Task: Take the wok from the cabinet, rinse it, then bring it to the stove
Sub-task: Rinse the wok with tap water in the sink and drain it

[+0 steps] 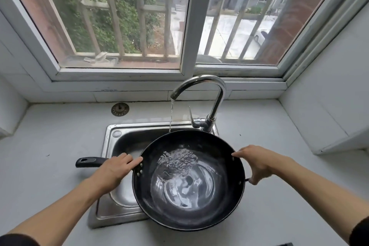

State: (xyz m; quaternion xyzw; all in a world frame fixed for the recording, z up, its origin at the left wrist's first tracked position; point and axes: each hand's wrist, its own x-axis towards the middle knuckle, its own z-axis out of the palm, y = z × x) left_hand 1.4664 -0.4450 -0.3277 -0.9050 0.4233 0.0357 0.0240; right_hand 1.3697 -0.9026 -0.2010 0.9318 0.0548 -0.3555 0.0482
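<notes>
The wok (187,181) sat over the sink (111,136) under running water, left hand (113,168) gripping its long handle, right hand (257,163) gripping the small side handle; stiff, wet, probably heavy with water.

The black wok (188,180) sits level over the steel sink (119,142), long handle pointing to nine o'clock, a pool of rippling water filling its bottom.
</notes>
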